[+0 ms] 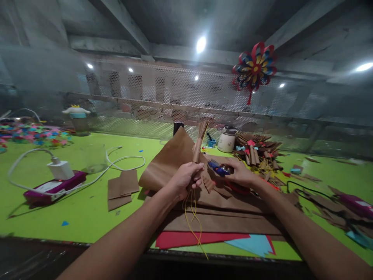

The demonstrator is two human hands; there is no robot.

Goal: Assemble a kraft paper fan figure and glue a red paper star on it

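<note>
My left hand [188, 179] is closed around a rolled brown paper tube [198, 149], held upright with its top end cut into a spread fringe. Yellow strings [194, 216] hang below that hand. To the right, my right hand [240, 174] has its fingers bent round a small blue tool with shiny metal parts [219, 168]; its exact kind is unclear. Brown paper sheets [215, 223] lie stacked beneath both hands, and a curled brown sheet [169, 159] rises behind my left hand. Torn paper scraps [208, 184] rest between the hands.
A pile of finished paper rolls [258, 151] and a white jar [227, 139] stand at the back right. Purple power strip [55, 186] with a white charger and cable is at left. Red paper [201, 239] and blue paper [249, 244] lie along the front edge.
</note>
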